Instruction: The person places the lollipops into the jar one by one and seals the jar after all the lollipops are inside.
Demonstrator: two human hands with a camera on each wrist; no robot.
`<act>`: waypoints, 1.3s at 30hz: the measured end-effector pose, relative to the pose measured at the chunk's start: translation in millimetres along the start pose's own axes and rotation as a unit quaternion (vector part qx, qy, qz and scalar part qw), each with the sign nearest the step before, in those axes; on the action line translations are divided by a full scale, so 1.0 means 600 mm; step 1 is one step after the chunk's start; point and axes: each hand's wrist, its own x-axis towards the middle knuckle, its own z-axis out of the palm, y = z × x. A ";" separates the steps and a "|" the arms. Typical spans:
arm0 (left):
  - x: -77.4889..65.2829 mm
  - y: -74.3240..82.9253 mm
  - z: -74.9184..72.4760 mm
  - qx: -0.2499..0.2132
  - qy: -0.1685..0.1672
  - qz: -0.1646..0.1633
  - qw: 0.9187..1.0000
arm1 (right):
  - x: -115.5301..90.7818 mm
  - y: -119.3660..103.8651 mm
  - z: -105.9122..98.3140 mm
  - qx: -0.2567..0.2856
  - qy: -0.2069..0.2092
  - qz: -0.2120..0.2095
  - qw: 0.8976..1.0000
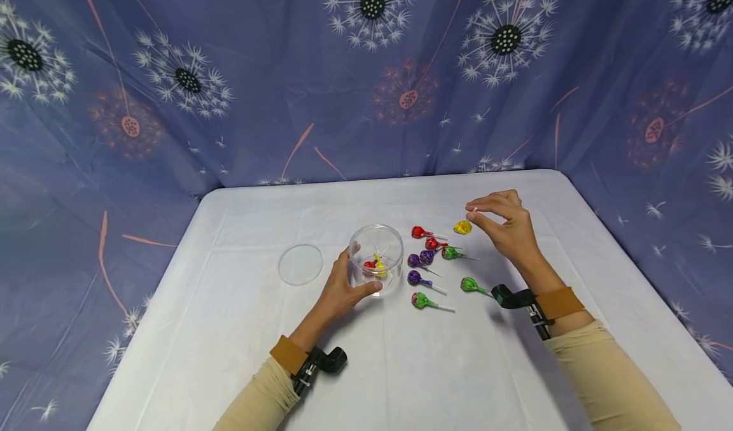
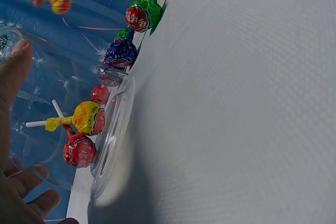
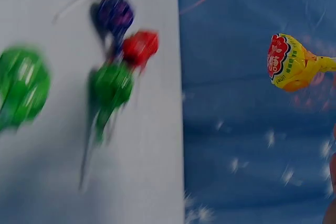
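Observation:
My left hand grips a clear plastic jar from its left side, thumb in front and fingers behind. Inside lie a yellow lollipop and a red lollipop, low near the jar's base, as the left wrist view shows. Off to the right, my right hand pinches another yellow lollipop by its stick. That lollipop hangs head down above the table in the head view; its yellow wrapper with a red label shows close up in the right wrist view.
Between jar and right hand lie red, purple and green lollipops, several in all, with another green lollipop below the right hand. A round clear lid lies left of the jar. A patterned curtain hangs behind the white table.

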 end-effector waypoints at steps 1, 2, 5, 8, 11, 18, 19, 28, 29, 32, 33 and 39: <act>0.000 0.000 0.000 0.001 0.000 0.000 1.000 | 0.004 -0.012 0.004 0.010 -0.003 -0.007 1.000; 0.000 0.000 0.000 0.001 0.000 0.000 1.000 | 0.007 -0.024 0.008 0.019 -0.006 -0.014 1.000; 0.002 -0.001 0.000 -0.001 0.000 -0.001 1.000 | 0.016 -0.062 0.021 0.047 -0.017 -0.038 0.998; 0.003 -0.002 0.000 0.001 -0.001 -0.001 1.000 | 0.022 -0.090 0.036 0.067 -0.027 -0.057 0.996; 0.004 -0.003 0.000 0.000 -0.001 0.003 1.000 | 0.026 -0.110 0.053 0.080 -0.036 -0.070 0.994; 0.006 -0.002 0.001 -0.004 -0.002 0.011 1.000 | 0.027 -0.134 0.100 0.103 -0.071 -0.073 0.989; 0.006 -0.002 0.001 -0.005 -0.001 0.013 1.000 | 0.027 -0.133 0.108 0.105 -0.077 -0.070 0.989; 0.005 -0.001 0.000 -0.007 -0.004 0.010 1.000 | 0.007 -0.097 0.161 0.096 -0.127 -0.065 0.985; 0.005 -0.001 0.000 -0.008 -0.003 0.010 1.000 | 0.005 -0.093 0.164 0.090 -0.132 -0.063 0.985; 0.005 -0.002 0.000 -0.006 -0.002 0.014 1.000 | -0.001 -0.085 0.169 0.073 -0.146 -0.065 0.984; 0.004 -0.003 0.000 -0.006 -0.001 0.015 1.000 | -0.003 -0.083 0.170 0.067 -0.149 -0.069 0.984; 0.003 -0.008 -0.001 -0.010 0.003 0.020 1.000 | -0.009 -0.069 0.177 0.038 -0.162 -0.104 0.981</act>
